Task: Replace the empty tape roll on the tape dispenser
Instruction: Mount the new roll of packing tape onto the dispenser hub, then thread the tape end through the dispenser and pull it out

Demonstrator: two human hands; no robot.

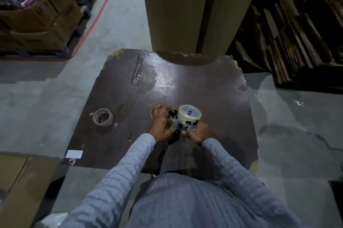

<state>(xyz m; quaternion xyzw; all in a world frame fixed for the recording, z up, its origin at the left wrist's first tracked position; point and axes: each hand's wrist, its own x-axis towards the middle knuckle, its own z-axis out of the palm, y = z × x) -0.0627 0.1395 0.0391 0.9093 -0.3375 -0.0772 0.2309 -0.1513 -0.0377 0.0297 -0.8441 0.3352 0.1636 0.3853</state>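
A full roll of clear tape [189, 114] sits on the hub of a black and metal tape dispenser [182, 128] resting on the dark brown table [213, 97]. My left hand [161, 125] grips the dispenser's left side near its roller. At the front end, by the metal blade, my right hand [198, 132] is closed on the dispenser. An empty cardboard tape core [103, 117] lies flat on the table, well to the left of both hands.
A strip of used clear tape [137, 69] lies at the table's far left. A white label [74, 154] is stuck near the front left corner. A tall cardboard sheet [185, 8] stands behind the table. Stacked boxes [37, 16] stand far left, and flattened cardboard [297, 32] far right.
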